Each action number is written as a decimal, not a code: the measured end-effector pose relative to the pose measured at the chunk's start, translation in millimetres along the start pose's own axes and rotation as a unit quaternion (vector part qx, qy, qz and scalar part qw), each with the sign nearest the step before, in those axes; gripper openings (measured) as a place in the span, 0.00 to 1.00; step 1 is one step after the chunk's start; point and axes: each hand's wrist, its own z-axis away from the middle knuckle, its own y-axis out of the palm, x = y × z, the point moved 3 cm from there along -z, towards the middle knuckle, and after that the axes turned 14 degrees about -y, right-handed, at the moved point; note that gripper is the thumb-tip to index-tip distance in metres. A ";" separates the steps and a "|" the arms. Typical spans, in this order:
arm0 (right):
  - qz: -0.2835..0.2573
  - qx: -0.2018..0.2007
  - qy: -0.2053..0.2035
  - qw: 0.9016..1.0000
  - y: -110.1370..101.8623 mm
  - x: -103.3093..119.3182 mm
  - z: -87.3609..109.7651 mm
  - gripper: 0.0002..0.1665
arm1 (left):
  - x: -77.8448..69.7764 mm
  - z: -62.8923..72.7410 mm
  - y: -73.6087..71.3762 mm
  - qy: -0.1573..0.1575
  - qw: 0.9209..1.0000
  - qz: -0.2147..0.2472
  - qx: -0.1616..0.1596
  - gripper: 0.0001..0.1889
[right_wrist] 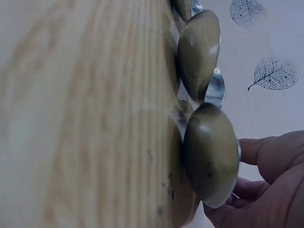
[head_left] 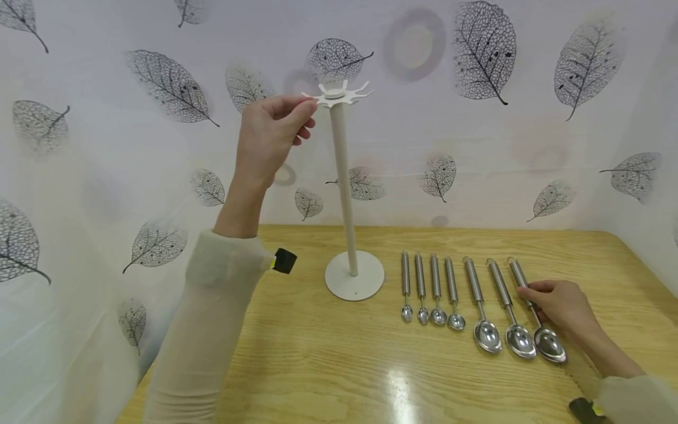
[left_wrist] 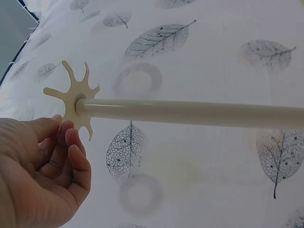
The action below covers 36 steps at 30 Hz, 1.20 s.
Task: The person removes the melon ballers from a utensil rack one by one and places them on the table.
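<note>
A white stand (head_left: 341,176) with a round base (head_left: 339,288) and a crown of hook prongs (left_wrist: 73,90) rises from the table. My left hand (head_left: 270,135) pinches one prong on the crown's left side between thumb and fingers. To the right lies a row of several steel measuring spoons, small ones at left, large ones at right. The thumb and fingers of my right hand (head_left: 567,306) grip the handle of the rightmost large measuring spoon (head_left: 549,345). In the right wrist view that spoon's bowl (right_wrist: 211,156) hides part of the fingers.
The wooden table (head_left: 318,365) has a rounded far right corner. Behind it hangs a pale curtain (head_left: 477,129) printed with leaves. The smallest spoon (head_left: 405,282) lies just right of the stand's base. Another large spoon (head_left: 511,312) lies close beside the gripped one.
</note>
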 end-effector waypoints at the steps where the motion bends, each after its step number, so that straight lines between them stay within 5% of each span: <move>1: 0.005 0.001 -0.003 1.000 0.3 0.1 -0.4 0.35 | -0.1 0.0 -0.1 0.000 1.000 0.000 0.000 0.11; 20: 0.049 0.018 -0.023 0.998 -0.3 1.1 -2.7 0.36 | 0.3 -1.7 0.7 0.003 1.000 -0.004 0.001 0.11; 29: 0.066 0.040 -0.015 0.997 -6.3 1.8 -4.8 0.44 | 2.4 -2.6 1.4 0.010 1.000 -0.019 -0.011 0.12; 36: 0.064 0.040 -0.067 0.995 -11.2 11.7 -2.2 0.43 | 5.2 -4.1 2.4 0.019 1.000 -0.016 -0.008 0.11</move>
